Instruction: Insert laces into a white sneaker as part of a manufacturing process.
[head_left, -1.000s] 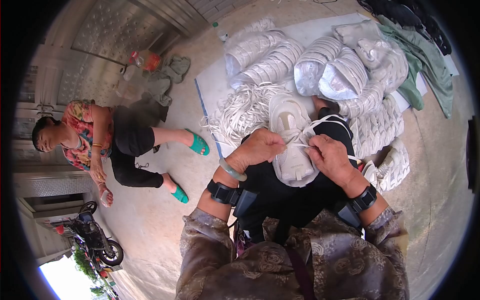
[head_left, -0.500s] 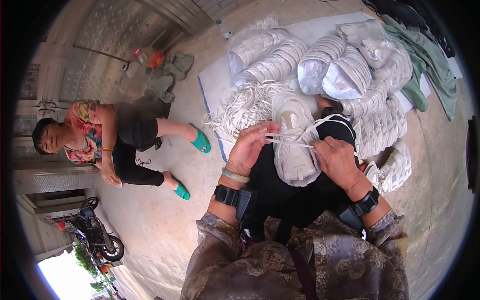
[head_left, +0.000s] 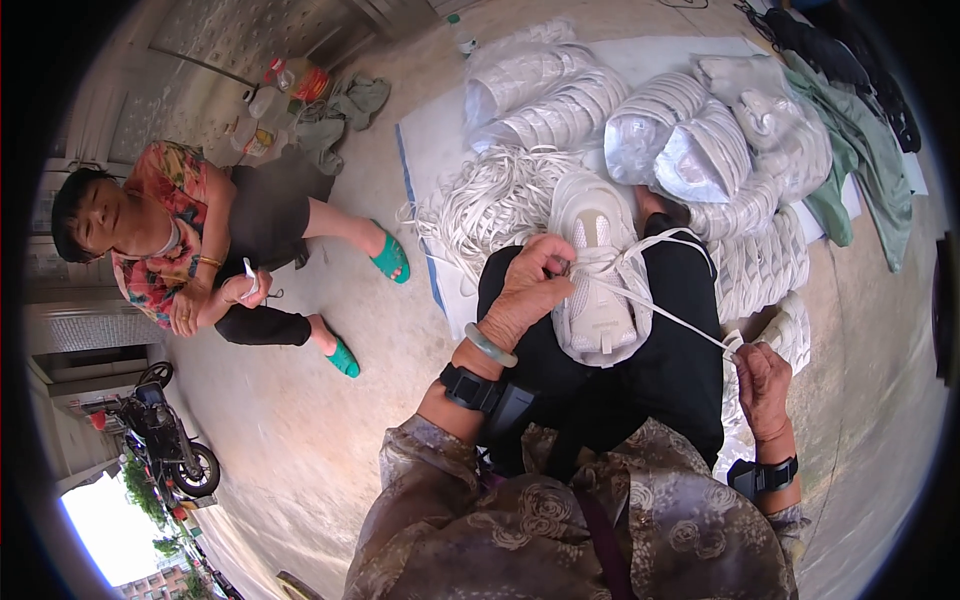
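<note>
A white sneaker (head_left: 600, 325) rests across my lap, its toe pointing away from me and its laces crossed over the tongue. My left hand (head_left: 535, 285) is at the shoe's left side, fingers curled in a pinch on the shoelace by the crossing. Out to the right, my right hand (head_left: 764, 388) grips the other stretch of white shoelace (head_left: 685, 322), which runs taut from the shoe. A loose loop of lace lies over my right knee.
A heap of white laces (head_left: 505, 205) lies beyond my knees on a white sheet (head_left: 430, 160). Rows of wrapped white shoes (head_left: 655, 110) stand behind it, more shoes (head_left: 765, 260) to the right. A green cloth (head_left: 840, 150) lies far right. Another person (head_left: 200, 240) sits at left; a motorcycle (head_left: 165, 440) stands behind.
My right hand has moved right and down, drawing the lace out long. My left hand has come closer to the shoe. The seated person has raised a hand with a small white item.
</note>
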